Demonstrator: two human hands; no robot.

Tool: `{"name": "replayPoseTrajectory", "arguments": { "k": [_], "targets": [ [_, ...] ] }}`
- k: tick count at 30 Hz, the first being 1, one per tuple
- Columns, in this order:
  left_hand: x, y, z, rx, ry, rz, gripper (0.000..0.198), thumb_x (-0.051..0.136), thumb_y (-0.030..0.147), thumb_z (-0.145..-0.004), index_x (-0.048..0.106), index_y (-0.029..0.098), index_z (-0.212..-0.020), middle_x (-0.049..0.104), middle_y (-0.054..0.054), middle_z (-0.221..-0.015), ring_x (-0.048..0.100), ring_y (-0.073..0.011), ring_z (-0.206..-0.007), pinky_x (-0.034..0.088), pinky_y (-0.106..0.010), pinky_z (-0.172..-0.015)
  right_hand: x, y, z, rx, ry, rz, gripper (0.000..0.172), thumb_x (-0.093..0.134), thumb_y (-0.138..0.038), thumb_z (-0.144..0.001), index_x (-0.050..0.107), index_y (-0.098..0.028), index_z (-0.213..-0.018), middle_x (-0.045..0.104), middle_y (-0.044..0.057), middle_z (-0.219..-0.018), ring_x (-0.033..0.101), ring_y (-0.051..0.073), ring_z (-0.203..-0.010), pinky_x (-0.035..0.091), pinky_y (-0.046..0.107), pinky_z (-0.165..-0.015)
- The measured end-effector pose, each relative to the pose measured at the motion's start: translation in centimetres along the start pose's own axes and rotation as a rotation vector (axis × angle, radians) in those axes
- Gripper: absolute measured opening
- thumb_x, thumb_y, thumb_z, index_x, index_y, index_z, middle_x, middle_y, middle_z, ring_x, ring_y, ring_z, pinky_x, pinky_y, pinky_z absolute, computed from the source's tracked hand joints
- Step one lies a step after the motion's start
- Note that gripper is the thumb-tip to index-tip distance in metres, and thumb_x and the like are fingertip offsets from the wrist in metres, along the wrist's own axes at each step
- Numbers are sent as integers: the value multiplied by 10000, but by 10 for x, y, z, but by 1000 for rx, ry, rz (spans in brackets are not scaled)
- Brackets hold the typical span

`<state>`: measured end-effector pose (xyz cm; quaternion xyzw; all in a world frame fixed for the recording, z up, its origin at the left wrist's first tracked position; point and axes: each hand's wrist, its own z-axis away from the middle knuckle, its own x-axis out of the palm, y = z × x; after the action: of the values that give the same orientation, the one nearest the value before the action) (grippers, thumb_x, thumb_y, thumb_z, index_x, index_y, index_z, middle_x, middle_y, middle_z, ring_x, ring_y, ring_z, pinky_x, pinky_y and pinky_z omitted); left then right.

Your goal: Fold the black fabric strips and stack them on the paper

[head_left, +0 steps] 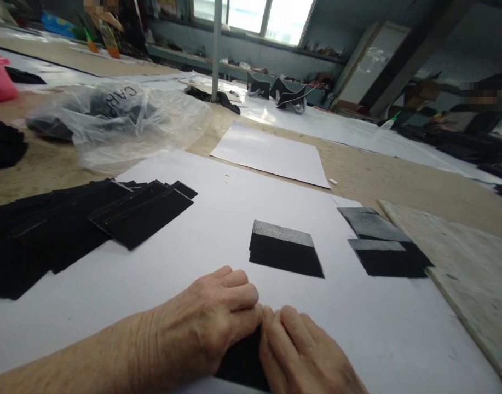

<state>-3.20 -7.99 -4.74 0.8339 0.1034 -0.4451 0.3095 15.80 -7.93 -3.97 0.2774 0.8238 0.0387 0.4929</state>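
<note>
Clamps the grip of left hand (212,314) and right hand (302,350) on black piece (243,361), bottom centre, seemingly to steady its edge.

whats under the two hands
Part of a black piece shows between the left hand and right hand, over the white sheet. The hands cover much of the rest, so its full outline can't be seen.

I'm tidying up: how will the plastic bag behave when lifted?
The plastic bag is probably floppy, since its film lies crumpled. Its shiny surface may feel slippery. The dark contents, bunched toward one side, could make it hang unevenly.
</note>
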Motion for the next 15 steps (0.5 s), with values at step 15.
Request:
{"name": "replayPoseTrajectory", "arguments": {
  "k": [15],
  "targets": [
    [-6, 5, 16, -11, 41, -67, 218, 376, -29, -785, 550, 91, -837, 461, -41, -699, 349, -154, -649, 320, -301, -569, -3, 11, 9, -16, -48, -60, 254, 413, -23, -858, 647, -67, -945, 558, 20, -638, 529, 135, -611, 378, 269, -486]
  ]
}}
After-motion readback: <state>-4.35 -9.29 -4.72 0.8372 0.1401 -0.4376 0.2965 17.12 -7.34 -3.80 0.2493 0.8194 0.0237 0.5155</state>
